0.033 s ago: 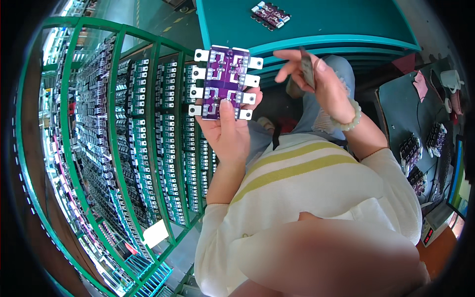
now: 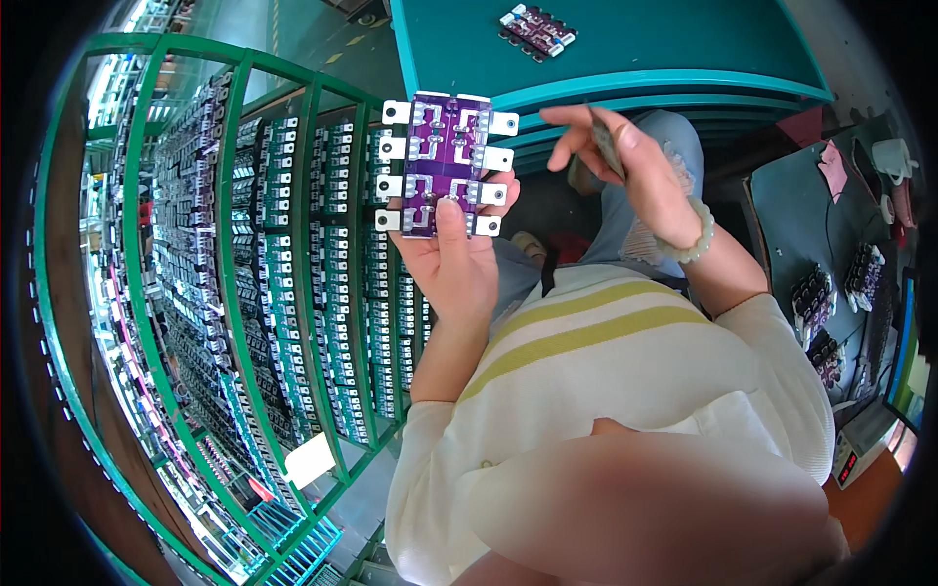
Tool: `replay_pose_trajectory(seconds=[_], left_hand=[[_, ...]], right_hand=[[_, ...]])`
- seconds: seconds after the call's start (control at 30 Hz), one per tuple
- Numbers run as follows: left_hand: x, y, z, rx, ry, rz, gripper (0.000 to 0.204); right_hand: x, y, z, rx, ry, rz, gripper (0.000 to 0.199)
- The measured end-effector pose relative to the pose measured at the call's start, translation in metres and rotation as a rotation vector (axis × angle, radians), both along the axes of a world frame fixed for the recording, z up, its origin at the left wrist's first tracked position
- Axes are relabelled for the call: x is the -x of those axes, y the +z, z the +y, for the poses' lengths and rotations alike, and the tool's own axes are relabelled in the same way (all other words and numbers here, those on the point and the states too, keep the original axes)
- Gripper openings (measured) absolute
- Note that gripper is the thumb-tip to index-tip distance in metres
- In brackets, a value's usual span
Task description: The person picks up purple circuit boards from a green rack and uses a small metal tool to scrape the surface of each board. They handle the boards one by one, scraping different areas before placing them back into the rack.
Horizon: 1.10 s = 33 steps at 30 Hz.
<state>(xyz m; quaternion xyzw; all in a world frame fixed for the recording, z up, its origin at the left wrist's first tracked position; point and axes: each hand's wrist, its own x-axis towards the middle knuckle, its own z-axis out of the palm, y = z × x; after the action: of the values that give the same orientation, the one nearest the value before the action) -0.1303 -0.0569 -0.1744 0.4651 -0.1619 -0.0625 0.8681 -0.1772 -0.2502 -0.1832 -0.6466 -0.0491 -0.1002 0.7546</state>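
Note:
My left hand (image 2: 454, 264) holds up a purple circuit board (image 2: 447, 161), thumb across its lower front and fingers behind. White metal tabs with dark holes stick out along both sides of the board, and silvery tracks and small parts cover its face. To the right, my right hand (image 2: 640, 181) grips a slim, flat grey tool (image 2: 606, 145) between thumb and index finger, its other fingers loosely bent. The tool is apart from the board, and its exact kind is unclear. A beaded bracelet (image 2: 702, 234) circles my right wrist.
A tall green rack (image 2: 230, 176) on the left carries rows of similar boards. Another board (image 2: 537, 32) lies on the teal table (image 2: 664, 39) ahead. On the dark bench (image 2: 796, 205) at right are several more boards (image 2: 813, 298) and a white cup (image 2: 891, 158).
Almost nothing differs. The view has shifted very slightly; both hands keep their hold and pose.

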Motion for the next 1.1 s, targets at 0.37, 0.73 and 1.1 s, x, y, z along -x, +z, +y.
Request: replay_pose_trajectory(seconds=[0.37,0.73,1.1], left_hand=[[0.001,-0.009,-0.002,0.037,0.034,-0.14,0.038],[0.001,-0.014,0.001,0.035,0.039,-0.201,0.044],[0.001,-0.012,0.0,0.034,-0.012,-0.182,0.043]], right_hand=[[-0.002,0.013,0.02,0.766,-0.264,-0.334,0.035],[-0.01,0.016,0.023,0.85,-0.366,-0.445,0.039],[-0.011,0.02,0.016,0.817,-0.486,-0.384,0.032]])
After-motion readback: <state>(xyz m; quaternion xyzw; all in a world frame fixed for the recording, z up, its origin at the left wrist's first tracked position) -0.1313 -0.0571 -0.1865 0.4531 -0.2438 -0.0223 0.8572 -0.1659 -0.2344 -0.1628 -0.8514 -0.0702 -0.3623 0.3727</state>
